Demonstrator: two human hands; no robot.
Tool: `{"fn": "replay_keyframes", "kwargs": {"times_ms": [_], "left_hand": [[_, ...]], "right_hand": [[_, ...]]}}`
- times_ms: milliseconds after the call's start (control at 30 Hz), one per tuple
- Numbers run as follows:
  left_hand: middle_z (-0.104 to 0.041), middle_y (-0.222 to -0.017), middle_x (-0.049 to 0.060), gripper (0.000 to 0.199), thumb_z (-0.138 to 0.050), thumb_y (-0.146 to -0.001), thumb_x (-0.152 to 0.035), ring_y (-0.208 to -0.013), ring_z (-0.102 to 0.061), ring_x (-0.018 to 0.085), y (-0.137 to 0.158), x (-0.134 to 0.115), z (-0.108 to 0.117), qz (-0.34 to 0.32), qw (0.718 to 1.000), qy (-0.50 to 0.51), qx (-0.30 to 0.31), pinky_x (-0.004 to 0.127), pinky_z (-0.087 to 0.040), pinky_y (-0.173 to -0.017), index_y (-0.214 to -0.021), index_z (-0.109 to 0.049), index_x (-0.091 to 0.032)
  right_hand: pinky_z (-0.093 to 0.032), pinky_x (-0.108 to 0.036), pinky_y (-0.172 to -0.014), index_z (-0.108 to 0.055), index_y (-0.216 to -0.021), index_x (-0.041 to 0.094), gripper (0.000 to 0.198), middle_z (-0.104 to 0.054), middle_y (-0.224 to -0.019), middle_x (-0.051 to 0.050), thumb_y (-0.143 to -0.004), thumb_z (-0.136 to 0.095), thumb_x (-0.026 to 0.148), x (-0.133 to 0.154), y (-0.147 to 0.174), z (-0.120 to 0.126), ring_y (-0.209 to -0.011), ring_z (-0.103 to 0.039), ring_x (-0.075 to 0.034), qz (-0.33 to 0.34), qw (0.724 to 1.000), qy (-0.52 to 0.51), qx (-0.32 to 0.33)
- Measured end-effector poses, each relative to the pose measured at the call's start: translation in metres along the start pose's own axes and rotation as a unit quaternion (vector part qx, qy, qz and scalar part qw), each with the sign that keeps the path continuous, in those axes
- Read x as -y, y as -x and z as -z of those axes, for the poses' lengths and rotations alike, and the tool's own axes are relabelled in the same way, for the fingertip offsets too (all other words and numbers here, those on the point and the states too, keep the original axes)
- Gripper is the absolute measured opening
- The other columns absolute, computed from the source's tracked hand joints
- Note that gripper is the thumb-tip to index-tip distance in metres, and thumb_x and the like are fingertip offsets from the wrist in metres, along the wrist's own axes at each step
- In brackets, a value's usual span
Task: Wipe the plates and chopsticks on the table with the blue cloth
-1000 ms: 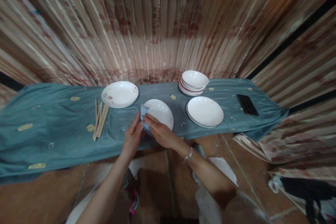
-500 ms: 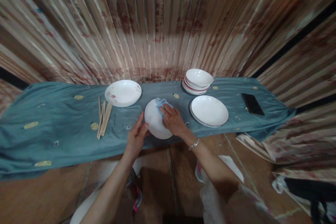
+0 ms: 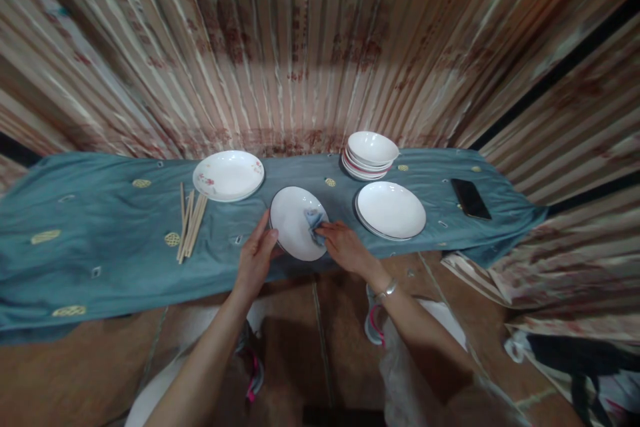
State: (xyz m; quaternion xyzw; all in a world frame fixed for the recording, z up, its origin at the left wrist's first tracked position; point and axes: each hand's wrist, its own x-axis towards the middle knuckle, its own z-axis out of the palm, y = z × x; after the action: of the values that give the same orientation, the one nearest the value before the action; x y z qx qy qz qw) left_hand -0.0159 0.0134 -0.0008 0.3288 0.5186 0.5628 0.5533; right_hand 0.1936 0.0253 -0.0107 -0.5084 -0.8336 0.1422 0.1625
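A white plate with a dark rim (image 3: 293, 223) is tilted up a little at the front of the cloth-covered table. My left hand (image 3: 257, 250) grips its left edge, thumb on the upper face and fingers partly hidden along the side. Bunched in my right hand (image 3: 343, 243) is a light blue cloth (image 3: 315, 223), pressed on the right part of the plate's face. To the right of the plate lies a small stack of white plates (image 3: 391, 210).
A teal tablecloth (image 3: 125, 233) covers the long table. Flower-patterned plates (image 3: 229, 175) and several wooden chopsticks (image 3: 193, 227) lie on the left. Stacked bowls (image 3: 373, 150) stand at the back right, and a black phone (image 3: 471, 199) rests farther right. Pleated curtains (image 3: 280, 47) hang behind.
My right hand has slid the cloth from the plate's upper part down toward its right side. My left hand keeps its hold on the left edge. The view has shifted slightly.
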Motion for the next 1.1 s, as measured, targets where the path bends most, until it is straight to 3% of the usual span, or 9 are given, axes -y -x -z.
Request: {"fn": "replay_keyframes", "kwargs": {"times_ms": [200,300,500,633,800,933,1100], "left_hand": [[-0.069,-0.112,0.005,0.061,-0.078,-0.067,-0.032,-0.105,-0.062,0.027,-0.002,0.000,-0.002,-0.010,1.000,-0.005,0.004,0.028,-0.058,-0.068,-0.126,-0.062,-0.027],[-0.070,-0.107,0.006,0.063,-0.077,-0.068,-0.035,-0.099,-0.063,0.026,-0.003,-0.001,-0.001,-0.011,1.000,-0.022,0.006,0.026,-0.058,-0.061,-0.127,-0.061,-0.026],[-0.069,-0.105,0.007,0.076,-0.072,-0.067,-0.051,-0.088,-0.064,0.023,-0.004,0.000,0.000,-0.030,0.997,-0.075,0.020,0.031,-0.058,-0.062,-0.135,-0.054,-0.021],[-0.069,-0.108,0.009,0.079,-0.069,-0.068,-0.056,-0.087,-0.064,0.022,-0.004,0.000,-0.001,-0.047,0.992,-0.110,0.026,0.030,-0.058,-0.062,-0.136,-0.052,-0.018],[-0.067,-0.118,0.010,0.079,-0.066,-0.071,-0.057,-0.101,-0.063,0.027,-0.005,0.000,0.000,-0.066,0.988,-0.132,0.040,0.034,-0.059,-0.071,-0.137,-0.051,-0.018],[-0.064,-0.126,0.010,0.073,-0.064,-0.074,-0.056,-0.112,-0.060,0.028,-0.005,0.000,0.000,-0.098,0.980,-0.166,0.038,0.038,-0.056,-0.085,-0.135,-0.054,-0.018],[-0.066,-0.119,0.011,0.079,-0.065,-0.073,-0.057,-0.098,-0.065,0.027,-0.003,0.001,-0.005,-0.072,0.984,-0.151,0.059,0.035,-0.059,-0.070,-0.138,-0.049,-0.018]], "right_hand": [[-0.045,-0.032,-0.095,-0.071,-0.104,0.019,0.037,-0.069,-0.114,-0.007,-0.078,-0.049,0.005,0.001,0.004,0.001,-0.105,-0.063,-0.020,-0.035,0.992,-0.124,-0.010],[-0.047,-0.029,-0.084,-0.071,-0.101,0.020,0.037,-0.070,-0.107,-0.004,-0.072,-0.053,0.005,0.004,0.004,0.001,-0.090,-0.065,-0.017,-0.042,0.980,-0.196,0.008],[-0.044,-0.022,-0.068,-0.071,-0.100,0.020,0.039,-0.067,-0.096,-0.001,-0.068,-0.054,0.005,0.014,0.001,-0.008,-0.076,-0.058,-0.012,-0.016,0.930,-0.364,0.041],[-0.045,-0.023,-0.071,-0.069,-0.105,0.019,0.038,-0.064,-0.101,-0.002,-0.071,-0.056,0.007,0.021,-0.005,-0.014,-0.082,-0.057,-0.012,0.015,0.900,-0.435,0.038],[-0.047,-0.027,-0.084,-0.064,-0.114,0.022,0.040,-0.059,-0.115,-0.005,-0.076,-0.058,0.011,0.032,-0.014,-0.016,-0.098,-0.058,-0.014,0.042,0.888,-0.459,0.011],[-0.046,-0.029,-0.093,-0.061,-0.118,0.022,0.042,-0.057,-0.119,-0.006,-0.078,-0.055,0.010,0.041,-0.023,-0.017,-0.109,-0.055,-0.015,0.068,0.895,-0.438,-0.047],[-0.048,-0.031,-0.093,-0.054,-0.127,0.022,0.046,-0.051,-0.127,-0.009,-0.082,-0.053,0.013,0.045,-0.035,-0.016,-0.107,-0.056,-0.016,0.068,0.910,-0.390,-0.119]]}}
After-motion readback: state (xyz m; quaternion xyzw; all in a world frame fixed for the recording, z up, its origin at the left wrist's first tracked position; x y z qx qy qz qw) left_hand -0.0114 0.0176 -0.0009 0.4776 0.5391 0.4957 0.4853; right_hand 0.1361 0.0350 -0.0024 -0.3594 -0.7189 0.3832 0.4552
